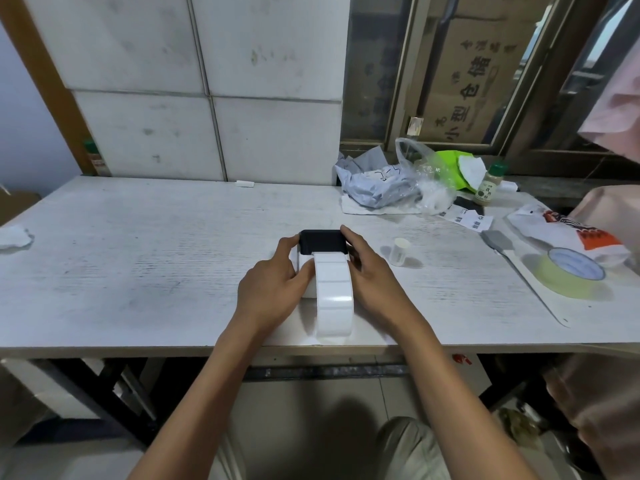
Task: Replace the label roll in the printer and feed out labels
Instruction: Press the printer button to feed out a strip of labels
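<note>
Partly hidden printer between hands

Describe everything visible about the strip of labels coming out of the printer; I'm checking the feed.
The label strip is white and glossy, divided into blank rectangular labels. It emerges below the printer's black top, runs toward the person, and curls down in a loop onto the table near its front edge. The left hand touches its left side; the right hand sits against its right.

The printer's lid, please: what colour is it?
Black, on a white printer body; the lid shows clearly in the head view.
</note>
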